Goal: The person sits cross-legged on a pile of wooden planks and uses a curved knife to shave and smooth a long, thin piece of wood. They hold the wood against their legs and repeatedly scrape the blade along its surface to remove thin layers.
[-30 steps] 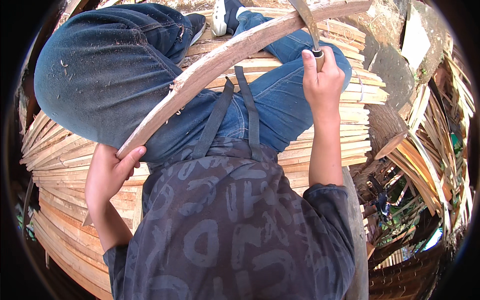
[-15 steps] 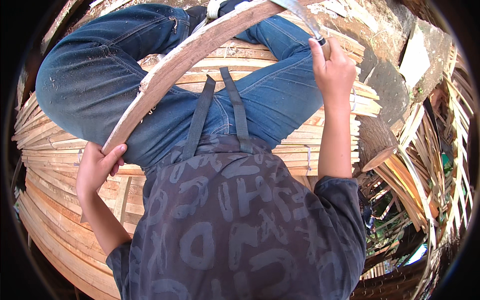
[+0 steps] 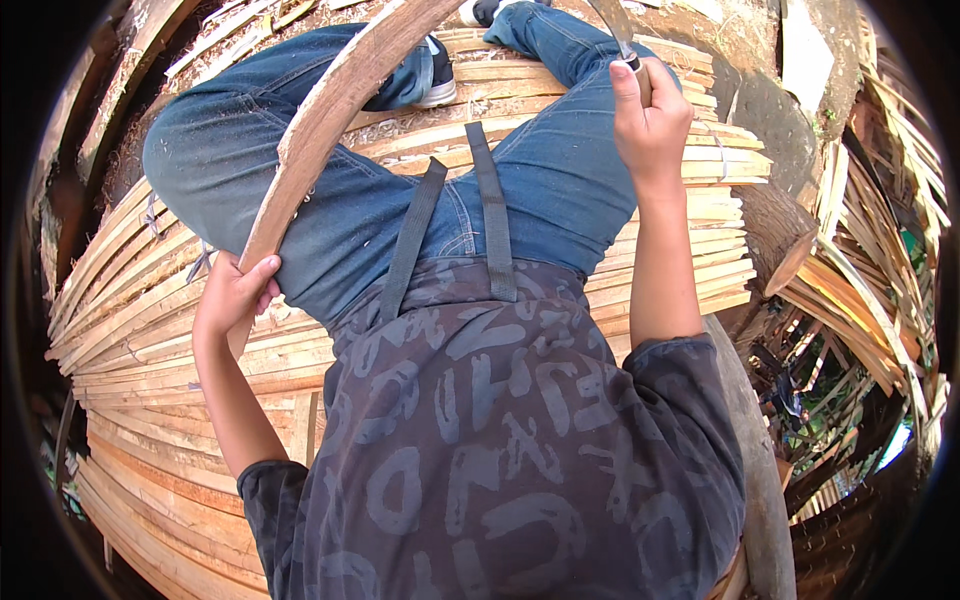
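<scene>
Stacked bamboo slats (image 3: 660, 215) lie under the seated person. Left hand (image 3: 232, 296) has its fingers closed around the lower end of a long curved bamboo strip (image 3: 330, 110) crossing the knee; right hand (image 3: 650, 125) grips a knife (image 3: 615, 25). Shaving seems underway; next, the blade must meet the pale, rough-edged strip.

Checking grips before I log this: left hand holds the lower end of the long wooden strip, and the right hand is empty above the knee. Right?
Not quite. In the head view the left hand does grip the lower end of the long wooden strip, but the right hand is not empty: it is closed around the handle of a blade that points up and away.
</scene>
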A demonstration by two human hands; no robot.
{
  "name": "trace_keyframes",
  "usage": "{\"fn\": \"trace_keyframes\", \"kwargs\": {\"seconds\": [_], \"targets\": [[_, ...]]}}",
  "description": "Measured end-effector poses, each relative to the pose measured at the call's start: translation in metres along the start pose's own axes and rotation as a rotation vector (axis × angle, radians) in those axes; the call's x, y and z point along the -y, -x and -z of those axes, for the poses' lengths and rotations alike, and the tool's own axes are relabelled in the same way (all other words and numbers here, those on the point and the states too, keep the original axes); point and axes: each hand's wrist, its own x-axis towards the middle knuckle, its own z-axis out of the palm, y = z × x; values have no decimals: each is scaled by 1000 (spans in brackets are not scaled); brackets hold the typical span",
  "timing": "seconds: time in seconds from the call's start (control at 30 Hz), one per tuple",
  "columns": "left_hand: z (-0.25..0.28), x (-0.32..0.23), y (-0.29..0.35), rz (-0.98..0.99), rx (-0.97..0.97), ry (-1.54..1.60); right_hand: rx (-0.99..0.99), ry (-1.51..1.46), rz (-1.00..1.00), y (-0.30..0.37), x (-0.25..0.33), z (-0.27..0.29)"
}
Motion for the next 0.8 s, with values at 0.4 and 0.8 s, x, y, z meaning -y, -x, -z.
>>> {"fn": "trace_keyframes", "kwargs": {"seconds": [0.4, 0.8], "targets": [[22, -1, -20, 4, 117, -78, 196, 771, 88, -67, 34, 5], [32, 10, -29, 46, 217, -42, 304, 756, 158, -64, 68, 18]]}}
